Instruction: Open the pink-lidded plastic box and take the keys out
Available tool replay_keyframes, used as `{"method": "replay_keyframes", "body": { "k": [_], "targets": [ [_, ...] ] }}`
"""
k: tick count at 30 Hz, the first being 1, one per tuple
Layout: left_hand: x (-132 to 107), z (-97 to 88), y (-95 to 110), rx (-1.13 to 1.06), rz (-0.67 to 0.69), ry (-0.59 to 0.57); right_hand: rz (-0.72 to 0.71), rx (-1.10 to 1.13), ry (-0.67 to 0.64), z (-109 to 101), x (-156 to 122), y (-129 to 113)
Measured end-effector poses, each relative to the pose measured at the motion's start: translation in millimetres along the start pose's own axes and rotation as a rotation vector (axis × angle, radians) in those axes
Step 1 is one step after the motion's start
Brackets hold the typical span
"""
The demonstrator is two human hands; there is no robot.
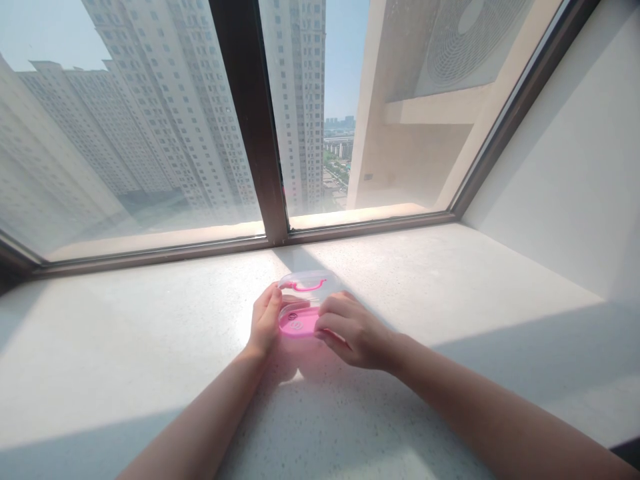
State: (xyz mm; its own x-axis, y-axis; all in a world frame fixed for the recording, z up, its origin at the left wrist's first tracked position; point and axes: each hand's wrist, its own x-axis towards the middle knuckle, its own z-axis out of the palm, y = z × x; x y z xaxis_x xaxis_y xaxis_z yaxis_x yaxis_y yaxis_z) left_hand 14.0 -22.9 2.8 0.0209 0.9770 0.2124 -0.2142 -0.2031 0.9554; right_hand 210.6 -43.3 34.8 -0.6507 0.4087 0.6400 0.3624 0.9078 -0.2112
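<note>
Below the brown-framed window (273,133), a speckled pale sill (150,333) bears a pink box (306,333) with a raised clear lid (305,276), set between both hands. The right hand (353,330) curls its fingers at the box's right end, though whether they pinch it I cannot tell, while the left hand (265,319) closes around the left end. A pink handle (309,289) shows on the lid, above small loops (296,325) inside the base.

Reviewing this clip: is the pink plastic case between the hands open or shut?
Open: its clear lid, with the pink handle, stands raised behind the pink base, a gap showing between them.
</note>
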Motion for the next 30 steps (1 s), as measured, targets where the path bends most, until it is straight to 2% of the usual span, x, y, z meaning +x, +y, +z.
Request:
{"method": "replay_keyframes", "body": {
  "k": [5,9,12,17,24,30],
  "targets": [
    [-4.1,5.7,5.7,-0.037,-0.049,0.035,0.079,0.084,0.061,2.5,-1.8,3.3],
    [-4.4,6.6,5.8,-0.011,-0.010,0.008,0.157,0.169,0.145,7.2,-3.3,5.2],
    [-3.3,5.3,3.9,0.023,0.029,-0.007,0.268,0.226,0.199,9.6,-3.0,3.4],
    [-2.4,4.0,2.6,0.062,0.077,-0.015,0.392,0.230,0.312,9.7,-0.9,-2.9],
    [-1.9,6.9,5.4,0.073,0.088,0.044,0.420,0.246,0.368,10.1,-1.5,-1.6],
    [-0.8,6.0,7.1,0.083,0.113,0.030,0.317,0.266,0.368,7.4,-2.2,-1.6]
  ]
}}
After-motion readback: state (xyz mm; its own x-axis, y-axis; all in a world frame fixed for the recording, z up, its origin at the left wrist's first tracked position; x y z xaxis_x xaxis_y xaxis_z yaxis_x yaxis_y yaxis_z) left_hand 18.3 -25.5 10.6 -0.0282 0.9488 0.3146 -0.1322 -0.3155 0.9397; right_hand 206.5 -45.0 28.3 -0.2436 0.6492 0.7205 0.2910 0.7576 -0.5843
